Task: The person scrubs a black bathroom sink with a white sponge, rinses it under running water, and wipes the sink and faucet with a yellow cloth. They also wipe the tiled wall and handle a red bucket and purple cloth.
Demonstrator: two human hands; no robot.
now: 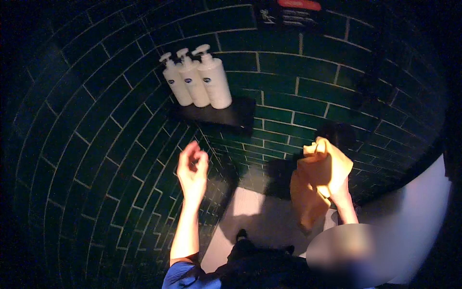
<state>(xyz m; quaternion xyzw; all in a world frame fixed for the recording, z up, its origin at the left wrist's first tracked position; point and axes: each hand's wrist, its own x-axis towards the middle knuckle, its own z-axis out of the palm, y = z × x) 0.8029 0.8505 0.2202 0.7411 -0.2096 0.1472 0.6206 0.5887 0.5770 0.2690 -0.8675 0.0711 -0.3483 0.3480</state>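
My left hand point(192, 180) is raised in front of the wall corner, below the black shelf point(234, 112). Its fingers curl loosely, with a gap to the thumb, and it holds nothing. On the right, a yellow cloth point(314, 173) is bunched in my right hand point(340, 197), and one end of it hangs down. The cloth covers most of that hand's fingers. Three white pump bottles point(218, 88) stand side by side on the shelf, beyond my left hand, each bearing a small dark label.
Dark green tiled walls point(281, 86) with pale grout meet in a corner behind the shelf. A sign point(296, 16) with writing is fixed high up. Below is a pale floor point(249, 202). A pale curved surface point(415, 202) rises at the lower right.
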